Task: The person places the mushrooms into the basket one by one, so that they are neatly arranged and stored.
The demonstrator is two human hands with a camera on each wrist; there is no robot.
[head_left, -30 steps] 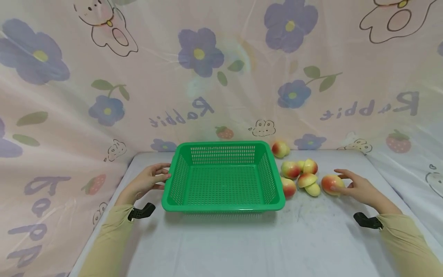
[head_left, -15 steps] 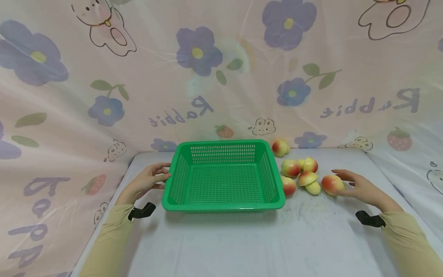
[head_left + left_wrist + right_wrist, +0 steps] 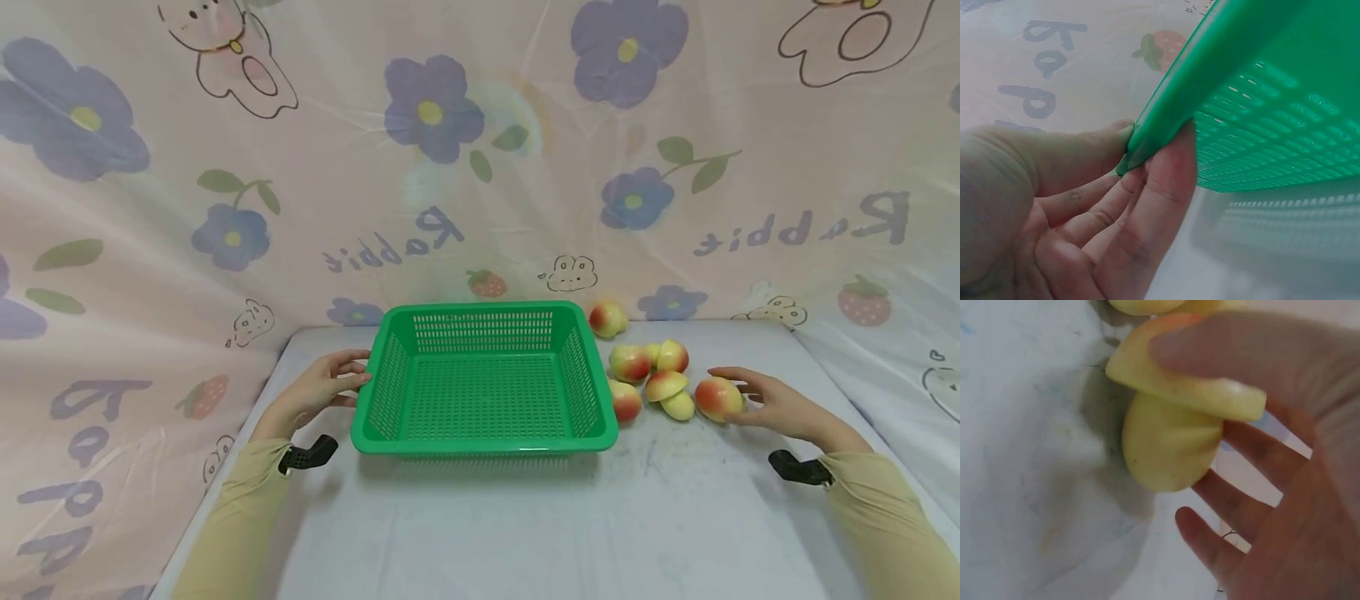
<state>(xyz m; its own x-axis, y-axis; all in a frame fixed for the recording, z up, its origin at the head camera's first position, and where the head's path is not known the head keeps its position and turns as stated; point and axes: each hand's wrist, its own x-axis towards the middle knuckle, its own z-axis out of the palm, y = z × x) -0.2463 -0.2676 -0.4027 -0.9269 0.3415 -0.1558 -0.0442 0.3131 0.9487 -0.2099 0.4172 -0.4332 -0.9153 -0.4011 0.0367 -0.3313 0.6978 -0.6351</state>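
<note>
My left hand [image 3: 318, 390] holds the left rim of a green plastic basket [image 3: 483, 447]; in the left wrist view the thumb [image 3: 1094, 147] lies on one side of the rim and the fingers under it. My right hand [image 3: 780, 408] reaches round the rightmost toy mushroom [image 3: 717, 399], with a red-and-yellow cap. In the right wrist view the thumb lies across this mushroom's cap [image 3: 1141, 359], and other fingers pass behind the cap and its pale yellow stem [image 3: 1169, 447]. The mushroom appears to rest on the table.
Several similar mushrooms lie between the basket and my right hand, among them a tipped one [image 3: 667, 386]. Another mushroom [image 3: 607, 319] lies by the basket's back right corner. A patterned curtain [image 3: 525, 167] hangs behind the white-covered table [image 3: 480, 533].
My right hand has shifted slightly left and closed in round the rightmost mushroom, its fingers reaching further over it. The left hand and the basket have stayed in place.
</note>
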